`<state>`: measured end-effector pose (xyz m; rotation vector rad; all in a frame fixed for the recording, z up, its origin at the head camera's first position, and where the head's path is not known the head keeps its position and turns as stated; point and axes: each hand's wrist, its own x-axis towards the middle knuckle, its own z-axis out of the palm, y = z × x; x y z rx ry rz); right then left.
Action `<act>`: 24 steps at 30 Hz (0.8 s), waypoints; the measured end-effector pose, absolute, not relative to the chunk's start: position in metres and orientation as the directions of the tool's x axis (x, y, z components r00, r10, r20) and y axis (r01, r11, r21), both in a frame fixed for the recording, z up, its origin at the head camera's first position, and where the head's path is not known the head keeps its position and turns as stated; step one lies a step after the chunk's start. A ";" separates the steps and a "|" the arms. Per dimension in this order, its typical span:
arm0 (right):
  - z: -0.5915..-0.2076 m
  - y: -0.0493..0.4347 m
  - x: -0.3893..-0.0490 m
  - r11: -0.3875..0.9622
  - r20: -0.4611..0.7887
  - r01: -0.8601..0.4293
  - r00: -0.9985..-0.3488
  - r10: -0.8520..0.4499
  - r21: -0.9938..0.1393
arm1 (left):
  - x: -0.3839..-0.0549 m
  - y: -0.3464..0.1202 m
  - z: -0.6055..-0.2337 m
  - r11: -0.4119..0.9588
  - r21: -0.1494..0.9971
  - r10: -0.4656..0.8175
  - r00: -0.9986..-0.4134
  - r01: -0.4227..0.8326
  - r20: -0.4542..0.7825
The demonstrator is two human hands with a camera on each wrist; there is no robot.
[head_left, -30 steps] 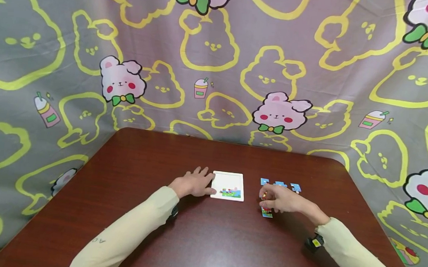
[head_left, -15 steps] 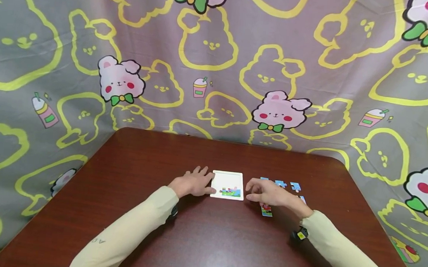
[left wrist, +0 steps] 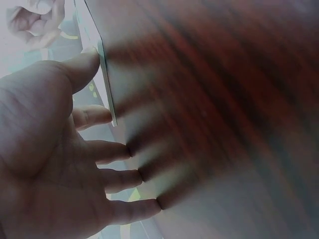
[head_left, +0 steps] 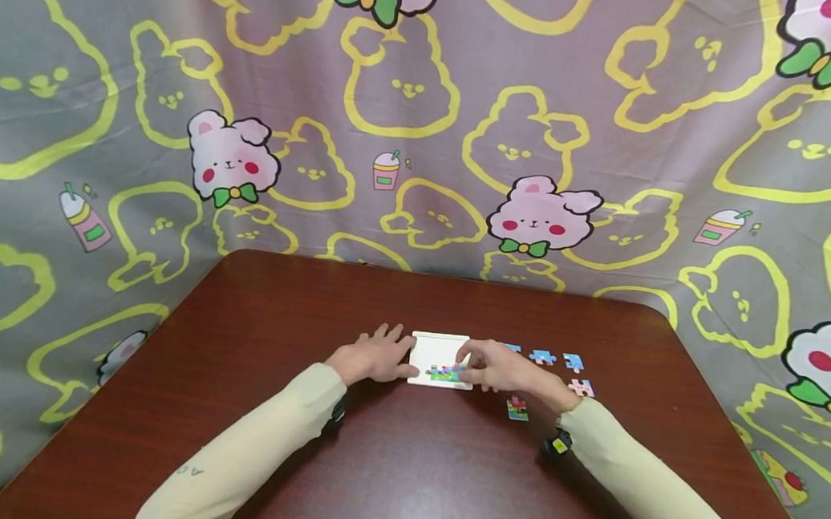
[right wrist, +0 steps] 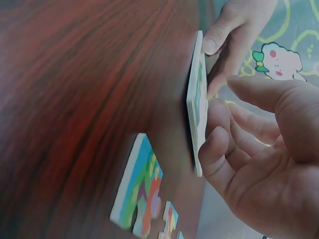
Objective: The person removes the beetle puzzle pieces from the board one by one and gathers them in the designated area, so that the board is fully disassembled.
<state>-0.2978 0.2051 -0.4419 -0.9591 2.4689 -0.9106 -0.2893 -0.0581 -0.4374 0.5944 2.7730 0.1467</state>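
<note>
The white puzzle tray (head_left: 440, 346) lies on the table, with colourful pieces (head_left: 444, 372) along its near side. My left hand (head_left: 377, 355) rests at its left edge with fingers spread. In the left wrist view the thumb (left wrist: 85, 64) touches the tray rim and the other fingertips meet the table. My right hand (head_left: 498, 367) is over the tray's right side, its fingers bent. In the right wrist view the thumb (right wrist: 254, 92) stands apart from the curled fingers (right wrist: 215, 142); whether a piece is between them is hidden.
Loose puzzle pieces lie right of the tray: a blue one (head_left: 543, 357), another blue one (head_left: 573, 362), a pink one (head_left: 582, 388) and a red-and-green one (head_left: 517, 409). A patterned curtain (head_left: 404, 210) hangs behind the brown table (head_left: 402, 451).
My right hand has moved left, from above the loose pieces to the tray's right side, uncovering the pink piece. The left hand has stayed at the tray's left edge.
</note>
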 end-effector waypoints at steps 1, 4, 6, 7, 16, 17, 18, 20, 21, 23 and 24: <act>-0.442 0.203 -0.299 0.573 -0.079 -0.480 -0.717 -0.692 -0.665 | -0.289 -0.058 -0.438 0.910 0.160 0.413 -0.870 0.382 -0.269; -0.443 0.197 -0.303 0.593 -0.084 -0.488 -0.722 -0.687 -0.641 | -0.290 -0.058 -0.438 0.913 0.155 0.407 -0.873 0.378 -0.270; -0.443 0.193 -0.305 0.606 -0.087 -0.490 -0.729 -0.679 -0.626 | -0.290 -0.058 -0.438 0.915 0.150 0.403 -0.873 0.375 -0.275; -0.444 0.191 -0.306 0.610 -0.084 -0.494 -0.731 -0.677 -0.619 | -0.290 -0.058 -0.438 0.916 0.148 0.401 -0.873 0.373 -0.277; -0.443 0.178 -0.309 0.653 -0.077 -0.523 -0.746 -0.662 -0.547 | -0.290 -0.057 -0.436 0.916 0.146 0.400 -0.874 0.373 -0.274; -0.443 0.176 -0.310 0.658 -0.077 -0.523 -0.748 -0.659 -0.542 | -0.290 -0.057 -0.436 0.916 0.146 0.401 -0.874 0.374 -0.274; -0.443 0.175 -0.310 0.662 -0.071 -0.528 -0.751 -0.656 -0.533 | -0.290 -0.057 -0.436 0.916 0.146 0.402 -0.874 0.375 -0.273; -0.445 0.173 -0.310 0.670 -0.074 -0.522 -0.757 -0.649 -0.529 | -0.291 -0.057 -0.437 0.916 0.144 0.402 -0.875 0.376 -0.271; -0.445 0.172 -0.310 0.673 -0.075 -0.520 -0.760 -0.646 -0.526 | -0.291 -0.057 -0.437 0.916 0.144 0.400 -0.876 0.374 -0.268; -0.446 0.171 -0.310 0.675 -0.073 -0.521 -0.761 -0.645 -0.522 | -0.291 -0.056 -0.438 0.917 0.143 0.399 -0.878 0.373 -0.265; -0.447 0.171 -0.310 0.678 -0.078 -0.519 -0.762 -0.643 -0.520 | -0.292 -0.056 -0.438 0.917 0.145 0.399 -0.879 0.373 -0.263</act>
